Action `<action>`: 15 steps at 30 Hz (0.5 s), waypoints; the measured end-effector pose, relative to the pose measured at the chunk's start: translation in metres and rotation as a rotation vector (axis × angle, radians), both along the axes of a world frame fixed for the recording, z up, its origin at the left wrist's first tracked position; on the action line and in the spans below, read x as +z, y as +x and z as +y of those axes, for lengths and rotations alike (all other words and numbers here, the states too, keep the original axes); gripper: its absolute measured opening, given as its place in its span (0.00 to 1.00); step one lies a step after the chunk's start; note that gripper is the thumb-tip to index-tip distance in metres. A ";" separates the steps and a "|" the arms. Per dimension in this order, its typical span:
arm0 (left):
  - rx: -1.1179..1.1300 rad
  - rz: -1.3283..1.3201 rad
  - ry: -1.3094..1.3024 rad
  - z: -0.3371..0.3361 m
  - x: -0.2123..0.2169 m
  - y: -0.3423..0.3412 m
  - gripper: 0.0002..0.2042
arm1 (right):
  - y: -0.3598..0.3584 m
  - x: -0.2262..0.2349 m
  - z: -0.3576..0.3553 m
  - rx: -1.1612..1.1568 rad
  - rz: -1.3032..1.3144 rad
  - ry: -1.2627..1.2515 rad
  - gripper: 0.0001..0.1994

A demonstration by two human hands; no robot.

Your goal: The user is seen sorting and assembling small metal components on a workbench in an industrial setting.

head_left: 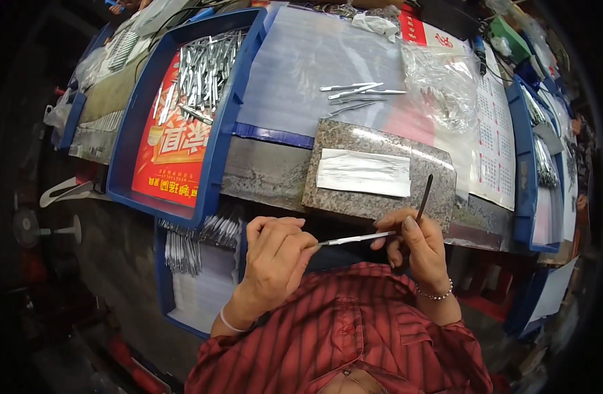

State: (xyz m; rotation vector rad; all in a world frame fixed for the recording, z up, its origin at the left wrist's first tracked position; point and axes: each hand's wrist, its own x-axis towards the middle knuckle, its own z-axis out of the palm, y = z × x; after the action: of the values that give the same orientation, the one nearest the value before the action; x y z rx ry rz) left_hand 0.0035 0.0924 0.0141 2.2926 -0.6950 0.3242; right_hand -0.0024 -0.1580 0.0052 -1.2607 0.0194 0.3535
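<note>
While the left hand (275, 253) is curled shut around one end of a slim metal blade (355, 239), the right hand (413, 243) closes on the blade's other end and also grips a thin dark tool (424, 196) that rises upright from its fingers. That blade lies level between both hands, just in front of the person's red striped shirt (347, 328) and below the near edge of the table (262, 172).

On the table just beyond the hands lies a speckled stone slab (354, 190) with a white sheet (364, 172) on top. Farther back, a few loose metal pieces (354, 92) rest on a pale plastic cover (301, 72).

To the left sits a blue tray (217, 138) lined with a red printed sheet (172, 154); a heap of silvery metal pieces (203, 69) fills its far end, while its near part shows only the sheet. Below the table edge, a lower blue tray (162, 289) holds more metal pieces (200, 240) and a white sheet. At the right, another blue tray (521, 164) holds metal pieces (544, 164) in a row. A clear plastic bag (446, 82) lies crumpled near the back right.
</note>
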 end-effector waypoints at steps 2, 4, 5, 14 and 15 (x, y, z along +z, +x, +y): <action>0.002 0.002 0.011 0.003 -0.001 -0.004 0.09 | -0.002 0.001 0.003 0.003 0.018 -0.009 0.16; 0.012 0.022 -0.022 0.003 -0.003 -0.004 0.09 | -0.006 -0.001 0.004 0.002 0.039 -0.048 0.12; 0.016 0.020 -0.018 0.004 -0.001 -0.007 0.09 | -0.007 0.000 0.006 0.020 0.046 -0.070 0.10; 0.014 0.069 -0.086 0.023 -0.012 -0.019 0.08 | -0.007 0.005 0.026 0.058 0.054 -0.233 0.08; 0.011 0.096 -0.122 0.025 -0.014 -0.020 0.08 | -0.007 0.005 0.029 0.065 0.054 -0.234 0.08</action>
State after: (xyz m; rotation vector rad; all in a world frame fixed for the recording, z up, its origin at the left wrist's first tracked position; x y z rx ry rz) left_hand -0.0164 0.1171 0.0004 2.1819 -0.5984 0.2524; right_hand -0.0098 -0.1293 0.0099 -1.4854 0.0674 0.4508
